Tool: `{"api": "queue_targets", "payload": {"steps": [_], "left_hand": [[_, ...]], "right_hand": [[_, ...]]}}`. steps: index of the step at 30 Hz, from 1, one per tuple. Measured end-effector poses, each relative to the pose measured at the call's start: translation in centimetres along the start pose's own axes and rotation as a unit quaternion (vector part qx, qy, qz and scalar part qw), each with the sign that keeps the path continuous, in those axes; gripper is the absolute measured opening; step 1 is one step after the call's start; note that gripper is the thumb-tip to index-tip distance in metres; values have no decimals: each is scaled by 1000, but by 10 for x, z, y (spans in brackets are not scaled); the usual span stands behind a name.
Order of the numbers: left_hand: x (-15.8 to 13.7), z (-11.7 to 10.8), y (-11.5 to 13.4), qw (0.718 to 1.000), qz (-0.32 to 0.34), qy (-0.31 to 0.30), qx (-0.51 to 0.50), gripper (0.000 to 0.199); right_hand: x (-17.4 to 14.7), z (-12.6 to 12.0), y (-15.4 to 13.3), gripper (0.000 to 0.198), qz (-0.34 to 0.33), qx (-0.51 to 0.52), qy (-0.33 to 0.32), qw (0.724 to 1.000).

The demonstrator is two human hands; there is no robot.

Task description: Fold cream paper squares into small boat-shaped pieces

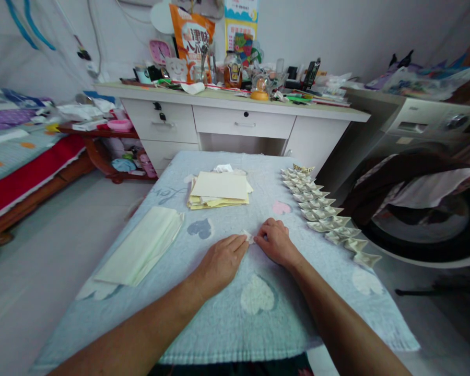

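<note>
Near the middle of the cloth-covered table, a small piece of folded white paper (pixel 248 237) lies between my two hands. My left hand (pixel 223 260) presses its fingertips together on the paper's left side, covering much of it. At the right end, my right hand (pixel 274 241) has its fingers curled in, with thumb and fingertip at the paper's edge. Along the table's right side stand rows of folded paper boats (pixel 323 213). Beyond my hands sits a stack of cream and yellow paper sheets (pixel 220 186). To the left rests a pale green folded stack of paper (pixel 143 245).
A light blue cloth (pixel 219 324) with heart patterns covers the table. Behind it stands a white desk (pixel 227 107) crowded with jars, a pink clock (pixel 160 51) and an orange bag (pixel 191 42). A washing machine (pixel 431 125) with laundry is at right, a bed (pixel 23 156) at left.
</note>
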State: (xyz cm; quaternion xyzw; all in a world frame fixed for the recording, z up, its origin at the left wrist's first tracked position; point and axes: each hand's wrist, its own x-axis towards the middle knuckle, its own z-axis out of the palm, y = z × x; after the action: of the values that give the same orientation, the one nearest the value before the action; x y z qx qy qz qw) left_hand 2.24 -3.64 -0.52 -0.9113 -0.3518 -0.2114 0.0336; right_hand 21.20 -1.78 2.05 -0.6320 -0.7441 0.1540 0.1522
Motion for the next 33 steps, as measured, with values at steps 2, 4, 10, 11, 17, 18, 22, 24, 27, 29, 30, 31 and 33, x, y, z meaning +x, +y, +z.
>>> {"api": "queue_targets", "payload": {"steps": [2, 4, 10, 11, 17, 18, 22, 24, 27, 29, 30, 31, 33], "left_hand": [[0, -1, 1, 1000, -1, -8, 3, 28], [0, -1, 2, 1000, 0, -13, 6, 28], [-1, 1, 1, 1000, -8, -15, 5, 31], [-1, 2, 0, 1000, -9, -13, 2, 31], [1, -2, -1, 999, -11, -17, -25, 33], [2, -4, 0, 999, -10, -19, -30, 34], [3, -7, 1, 999, -8, -26, -29, 35], [3, -6, 1, 999, -8, -29, -22, 35], [3, -4, 2, 999, -12, -27, -13, 33], [3, -4, 1, 999, -14, -26, -13, 32], [2, -3, 1, 999, -15, -27, -15, 31], [2, -4, 0, 999, -14, -27, -17, 31], [3, -4, 0, 999, -10, -26, -22, 32]], "right_hand": [[-1, 0, 0, 15, 7, -9, 1, 1000], [-2, 0, 0, 17, 14, -19, 2, 1000], [-1, -4, 4, 17, 17, -6, -5, 1000], [-1, -6, 5, 19, 16, 3, -5, 1000], [-5, -7, 7, 16, -1, 25, -1, 1000], [-6, -6, 6, 15, -4, 22, 0, 1000], [-6, -1, 3, 12, -4, -12, 1, 1000], [-6, 1, 2, 11, 0, -31, 5, 1000], [-6, 3, 1, 9, 0, -51, 16, 999], [-6, 4, 1, 10, 1, -66, 18, 998], [-6, 5, 1, 10, 1, -72, 17, 997], [-6, 5, 0, 11, 1, -77, 16, 997], [-6, 4, -1, 12, -2, -81, 17, 997]]}}
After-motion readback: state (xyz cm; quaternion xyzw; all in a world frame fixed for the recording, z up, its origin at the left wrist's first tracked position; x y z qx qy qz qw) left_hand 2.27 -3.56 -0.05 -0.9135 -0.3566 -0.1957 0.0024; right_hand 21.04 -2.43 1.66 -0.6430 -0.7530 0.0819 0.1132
